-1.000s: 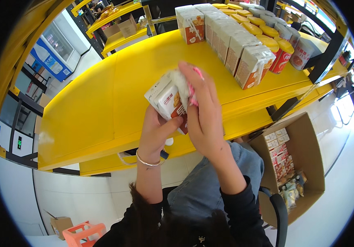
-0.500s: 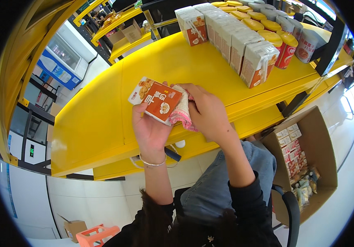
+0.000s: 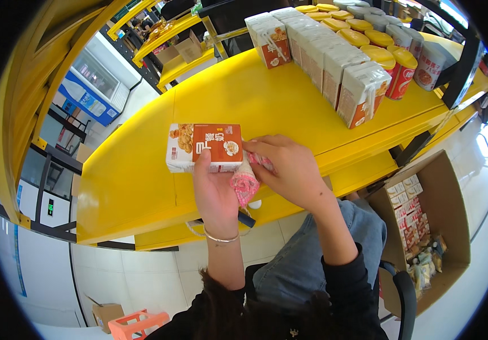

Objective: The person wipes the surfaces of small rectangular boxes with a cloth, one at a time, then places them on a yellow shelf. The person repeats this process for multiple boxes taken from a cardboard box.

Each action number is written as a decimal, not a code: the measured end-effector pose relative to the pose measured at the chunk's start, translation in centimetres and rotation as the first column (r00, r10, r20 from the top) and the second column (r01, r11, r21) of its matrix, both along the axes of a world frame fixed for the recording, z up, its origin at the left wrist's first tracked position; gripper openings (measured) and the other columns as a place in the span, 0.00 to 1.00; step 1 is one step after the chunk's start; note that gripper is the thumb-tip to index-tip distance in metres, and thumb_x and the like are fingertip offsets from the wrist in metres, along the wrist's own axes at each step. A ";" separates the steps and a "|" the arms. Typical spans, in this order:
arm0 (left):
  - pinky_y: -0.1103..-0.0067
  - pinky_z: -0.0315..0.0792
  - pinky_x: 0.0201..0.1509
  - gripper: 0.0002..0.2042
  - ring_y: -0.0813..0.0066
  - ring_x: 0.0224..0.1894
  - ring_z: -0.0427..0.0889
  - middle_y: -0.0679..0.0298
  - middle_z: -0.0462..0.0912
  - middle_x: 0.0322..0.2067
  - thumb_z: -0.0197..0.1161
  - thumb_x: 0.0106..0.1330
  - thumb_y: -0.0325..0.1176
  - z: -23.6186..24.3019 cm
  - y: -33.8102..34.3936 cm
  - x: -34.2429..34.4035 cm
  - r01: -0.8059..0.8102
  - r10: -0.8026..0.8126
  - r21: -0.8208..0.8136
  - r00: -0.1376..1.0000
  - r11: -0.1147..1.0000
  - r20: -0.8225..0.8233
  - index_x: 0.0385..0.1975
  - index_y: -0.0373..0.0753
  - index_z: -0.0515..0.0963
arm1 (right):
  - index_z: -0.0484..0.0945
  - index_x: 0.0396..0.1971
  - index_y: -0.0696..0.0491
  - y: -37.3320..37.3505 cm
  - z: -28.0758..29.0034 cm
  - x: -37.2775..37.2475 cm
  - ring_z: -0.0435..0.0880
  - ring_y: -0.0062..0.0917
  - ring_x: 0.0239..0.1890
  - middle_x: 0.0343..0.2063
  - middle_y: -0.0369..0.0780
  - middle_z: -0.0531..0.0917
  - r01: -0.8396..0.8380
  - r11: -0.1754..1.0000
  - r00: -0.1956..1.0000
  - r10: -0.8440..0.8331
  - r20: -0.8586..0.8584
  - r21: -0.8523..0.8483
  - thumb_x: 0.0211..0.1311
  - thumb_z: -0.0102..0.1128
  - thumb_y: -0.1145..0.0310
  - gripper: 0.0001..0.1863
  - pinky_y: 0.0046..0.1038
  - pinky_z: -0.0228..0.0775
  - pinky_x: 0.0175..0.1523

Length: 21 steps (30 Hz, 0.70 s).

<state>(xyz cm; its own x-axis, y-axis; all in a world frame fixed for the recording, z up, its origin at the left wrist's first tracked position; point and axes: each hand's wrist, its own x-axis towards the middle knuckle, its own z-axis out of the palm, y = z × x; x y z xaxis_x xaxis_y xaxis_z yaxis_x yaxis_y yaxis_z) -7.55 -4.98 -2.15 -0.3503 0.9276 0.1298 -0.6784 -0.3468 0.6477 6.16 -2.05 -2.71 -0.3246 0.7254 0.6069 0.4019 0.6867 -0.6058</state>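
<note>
My left hand [image 3: 214, 190] grips a small orange and white drink carton [image 3: 205, 147], lying flat on its side over the yellow shelf [image 3: 142, 170]. My right hand [image 3: 284, 168] holds a pink cloth [image 3: 245, 182] bunched against the carton's right end. Both hands are over the shelf's front half, touching the carton from below and from the right.
Rows of similar cartons [image 3: 334, 62] and yellow-lidded cans [image 3: 377, 42] stand at the shelf's back right. An open cardboard box [image 3: 422, 221] with more cartons sits on the floor to my right. A small cardboard box [image 3: 106, 311] and an orange stool [image 3: 136, 324] are lower left.
The carton has turned from tilted upright to flat with its printed face up, and both hands have come lower and nearer the shelf's front. The pink cloth moved to its right end.
</note>
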 end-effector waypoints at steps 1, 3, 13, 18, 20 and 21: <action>0.68 0.67 0.56 0.22 0.66 0.51 0.72 0.58 0.72 0.49 0.56 0.62 0.32 0.0 -0.2 0.2 -0.013 0.013 0.010 0.999 1.000 -0.036 0.55 0.37 0.62 | 0.79 0.40 0.52 0.0 0.2 0.2 0.78 0.35 0.36 0.30 0.42 0.80 -0.024 0.999 1.000 0.024 -0.005 -0.023 0.48 0.58 0.71 0.15 0.33 0.71 0.41; 0.68 0.69 0.54 0.23 0.67 0.51 0.72 0.58 0.71 0.50 0.56 0.62 0.29 0.0 -0.5 0.5 -0.034 0.037 0.031 0.994 0.999 -0.105 0.56 0.36 0.60 | 0.79 0.38 0.53 0.0 0.5 0.5 0.78 0.36 0.35 0.30 0.43 0.81 -0.058 0.995 0.998 0.058 -0.004 -0.084 0.48 0.58 0.71 0.14 0.32 0.71 0.40; 0.64 0.63 0.62 0.32 0.58 0.60 0.65 0.54 0.60 0.62 0.50 0.58 0.36 0.6 -1.0 2.0 -0.005 0.046 0.159 0.965 0.987 -0.257 0.63 0.37 0.52 | 0.76 0.29 0.56 -0.1 0.2 2.1 0.73 0.18 0.26 0.23 0.36 0.75 -0.447 0.803 0.851 0.246 -0.464 -0.395 0.48 0.48 0.70 0.10 0.22 0.65 0.30; 0.67 0.65 0.61 0.31 0.61 0.60 0.66 0.55 0.60 0.62 0.52 0.57 0.35 0.4 -0.9 1.3 0.087 -0.042 0.189 0.972 0.978 -0.231 0.63 0.38 0.53 | 0.71 0.29 0.55 0.2 0.7 2.5 0.72 0.18 0.26 0.23 0.35 0.73 -0.469 0.805 0.441 -0.143 -0.886 -0.363 0.55 0.40 0.62 0.13 0.20 0.64 0.32; 0.67 0.66 0.60 0.28 0.64 0.57 0.68 0.56 0.64 0.59 0.51 0.60 0.37 0.4 -1.2 1.5 0.037 0.002 0.172 0.976 0.984 -0.217 0.61 0.37 0.56 | 0.71 0.30 0.55 0.3 0.2 2.4 0.72 0.18 0.27 0.24 0.35 0.73 -0.429 0.839 0.524 -0.069 -0.849 -0.333 0.59 0.40 0.60 0.14 0.19 0.64 0.33; 0.67 0.66 0.59 0.26 0.65 0.56 0.70 0.56 0.66 0.58 0.51 0.62 0.38 0.2 -1.3 1.4 0.007 0.027 0.165 0.978 0.986 -0.207 0.60 0.37 0.57 | 0.71 0.31 0.54 0.4 -0.3 2.3 0.72 0.19 0.27 0.24 0.35 0.73 -0.412 0.855 0.566 -0.031 -0.824 -0.316 0.60 0.41 0.59 0.15 0.19 0.64 0.33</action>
